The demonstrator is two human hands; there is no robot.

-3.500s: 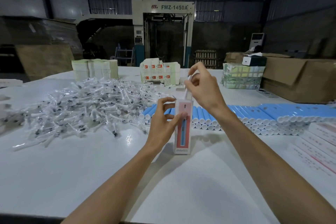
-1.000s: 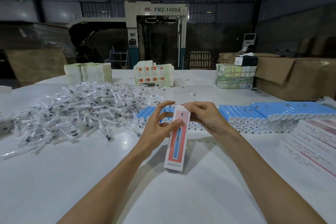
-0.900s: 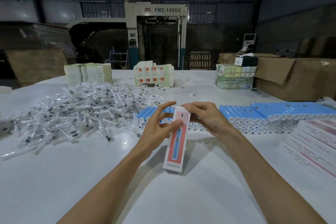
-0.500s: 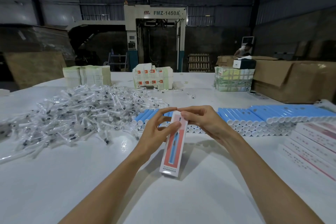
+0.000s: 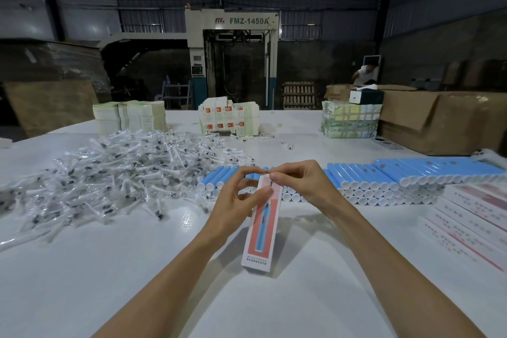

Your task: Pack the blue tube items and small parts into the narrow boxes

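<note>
The narrow box (image 5: 260, 225) stands tilted at the centre of the table (image 5: 109, 269), between both hands, with its printed pink face toward the camera. Its lower end is close to the table surface; contact cannot be confirmed. The left hand (image 5: 236, 200) grips the box from its left side: the thumb presses against the upper left edge and the index finger curls over to the top end. The right hand (image 5: 304, 184) is at the top right, with curled thumb and index finger pinching the box's top end, where its fingertips meet the left index finger. The blue tubes (image 5: 384, 175) lie in a stacked row directly behind the hands. The heap of bagged small parts (image 5: 123, 173) lies to the left. The stacked boxes (image 5: 472, 214) lie flat at the right.
</note>
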